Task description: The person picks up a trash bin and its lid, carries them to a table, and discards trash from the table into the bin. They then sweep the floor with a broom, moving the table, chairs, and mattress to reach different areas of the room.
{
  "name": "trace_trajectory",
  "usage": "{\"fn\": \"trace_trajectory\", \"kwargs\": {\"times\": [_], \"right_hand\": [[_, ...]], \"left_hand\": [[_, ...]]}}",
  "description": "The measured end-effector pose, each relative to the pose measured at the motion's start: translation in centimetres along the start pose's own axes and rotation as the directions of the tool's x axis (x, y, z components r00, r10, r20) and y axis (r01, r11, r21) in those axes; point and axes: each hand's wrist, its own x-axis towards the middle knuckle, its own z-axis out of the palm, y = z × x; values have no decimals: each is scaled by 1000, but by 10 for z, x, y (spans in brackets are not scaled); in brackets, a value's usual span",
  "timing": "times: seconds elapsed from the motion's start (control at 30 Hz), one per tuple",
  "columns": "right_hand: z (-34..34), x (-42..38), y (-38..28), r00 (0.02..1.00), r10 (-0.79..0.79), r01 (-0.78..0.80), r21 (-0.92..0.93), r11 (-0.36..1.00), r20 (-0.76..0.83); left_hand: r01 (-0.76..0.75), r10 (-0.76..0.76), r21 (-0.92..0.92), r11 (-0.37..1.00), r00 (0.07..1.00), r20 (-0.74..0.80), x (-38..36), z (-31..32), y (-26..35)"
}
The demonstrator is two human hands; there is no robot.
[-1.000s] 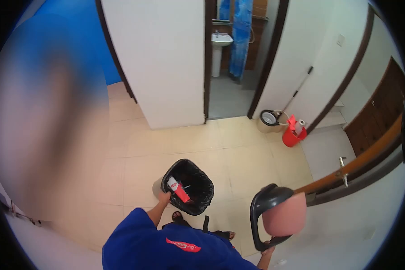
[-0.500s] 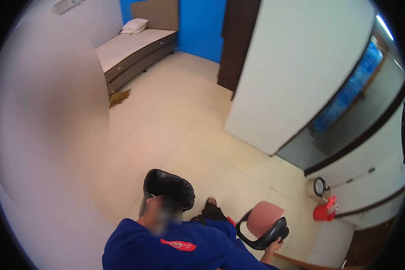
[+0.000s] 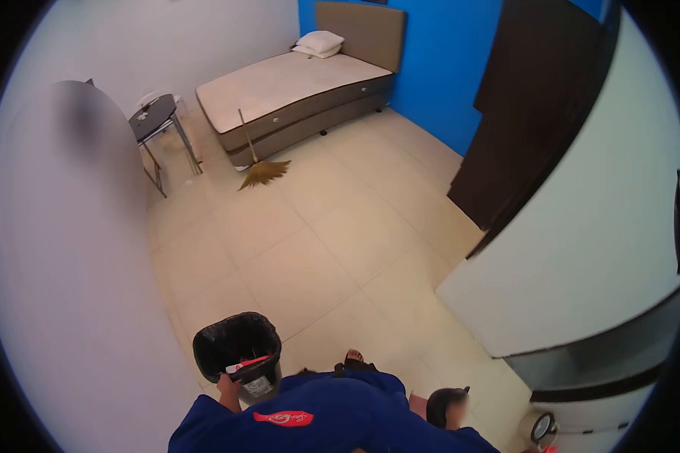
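My left hand [image 3: 227, 386] is closed on the near rim of a trash bin [image 3: 275, 364] lined with a black bag. A red and white piece [image 3: 248, 365] lies inside, and a pale label shows on the bin's side. On the other side of my body, my right hand [image 3: 457, 415], partly blurred, grips a black and pink bin lid [image 3: 437, 406]. My sleeve and body hide some of the lid. Both hands are low, close to my body.
A broom [image 3: 263, 174] leans against the bed [image 3: 302, 132]. A small dark table [image 3: 153, 117] stands at the left. A wall runs close along my left, with a dark cabinet [image 3: 525, 98] ahead right. A round-topped container [image 3: 542, 428] is at lower right.
My view has turned left, bringing the broom and table into sight. The bin has shifted left and its inside now shows. The lid is lower and more hidden beside my body.
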Motion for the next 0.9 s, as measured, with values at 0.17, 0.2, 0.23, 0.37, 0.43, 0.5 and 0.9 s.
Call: {"fn": "trace_trajectory", "kwargs": {"times": [0.17, 0.2, 0.23, 0.37, 0.43, 0.5, 0.9], "right_hand": [[39, 126, -178, 971, -220, 202, 177, 963, 92], [49, 145, -218, 969, -241, 229, 164, 960, 59], [60, 160, -254, 951, -299, 284, 152, 947, 82], [94, 196, -406, 885, -448, 428, 160, 890, 124], [113, 200, -482, 855, -503, 478, 184, 859, 125], [127, 200, -552, 821, -558, 530, 204, 823, 120], [223, 151, -972, 744, -668, 663, 114, 740, 2]], "left_hand": [[86, -159, -463, 882, 980, -120, 4, 49, 32], [117, -192, -467, 877, 974, -117, 4, 61, 41], [143, -216, -462, 875, 970, -108, 10, 72, 51], [157, -204, -288, 945, 969, -142, 48, 113, 99], [-10, 16, 39, 999, 986, -166, 103, 137, 101], [124, -191, -298, 946, 959, -208, 120, 163, 144], [276, -434, -580, 767, 888, -151, 210, 278, 380]]}}
